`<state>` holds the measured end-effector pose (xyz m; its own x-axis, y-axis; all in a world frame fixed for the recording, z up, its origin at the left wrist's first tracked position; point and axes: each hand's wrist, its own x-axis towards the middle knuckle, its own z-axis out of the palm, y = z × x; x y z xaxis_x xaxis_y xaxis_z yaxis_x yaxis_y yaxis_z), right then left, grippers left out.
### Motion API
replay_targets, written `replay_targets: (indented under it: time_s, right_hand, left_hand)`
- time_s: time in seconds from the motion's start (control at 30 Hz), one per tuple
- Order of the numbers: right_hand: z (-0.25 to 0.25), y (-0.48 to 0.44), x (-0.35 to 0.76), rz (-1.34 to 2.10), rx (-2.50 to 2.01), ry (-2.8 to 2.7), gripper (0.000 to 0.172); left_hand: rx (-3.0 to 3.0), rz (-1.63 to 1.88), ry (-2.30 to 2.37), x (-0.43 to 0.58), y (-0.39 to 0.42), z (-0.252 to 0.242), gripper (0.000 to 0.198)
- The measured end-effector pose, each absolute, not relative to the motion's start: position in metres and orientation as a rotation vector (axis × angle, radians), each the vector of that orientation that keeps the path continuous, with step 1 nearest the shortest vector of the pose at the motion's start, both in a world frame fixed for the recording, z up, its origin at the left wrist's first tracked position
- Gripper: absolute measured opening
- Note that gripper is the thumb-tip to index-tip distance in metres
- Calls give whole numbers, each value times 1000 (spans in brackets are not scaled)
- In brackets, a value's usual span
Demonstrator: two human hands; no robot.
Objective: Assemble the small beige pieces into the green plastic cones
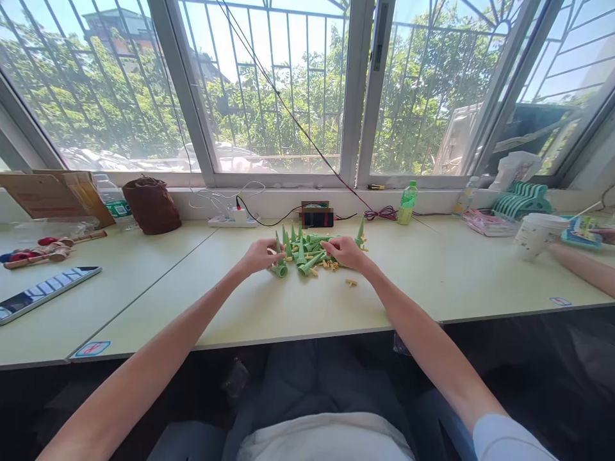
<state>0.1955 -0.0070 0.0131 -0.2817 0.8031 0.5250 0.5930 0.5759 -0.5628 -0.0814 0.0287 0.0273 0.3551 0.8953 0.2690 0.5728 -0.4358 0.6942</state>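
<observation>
A heap of pale green plastic cones lies on the table, some upright and some on their sides. Small yellow pegs are scattered among them, and a single yellow peg lies apart nearer the front. At the heap's left edge, my left hand has its fingers closed about an upright green cone. My right hand is over the heap's right side with thumb and fingers pinched together; what is between them is too small to make out. Behind that hand stands another green cone.
A phone and wooden toy pieces lie at left, near a brown pouch. At the back are a power strip, a dark device and a green bottle. Another person's arm reaches in beside a white cup.
</observation>
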Motion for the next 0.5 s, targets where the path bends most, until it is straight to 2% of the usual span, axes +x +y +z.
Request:
replay_targets:
  time_s: [0.17,0.33,0.43,0.5]
  right_hand:
    - [14,-3,202,205,-1162,-1944,47]
    - [15,0,210,146,-1231,-1973,33]
    - [13,0,212,214,-1240,-2060,21]
    - [13,-1,213,247,-1236,-2112,18]
  left_hand:
    - [2326,973,1597,-88,16,33,35]
    - [2453,710,1572,-85,1,26,32]
    - [2500,687,1507,-80,-7,20,28]
    - [2503,693,1481,-78,-11,17,26]
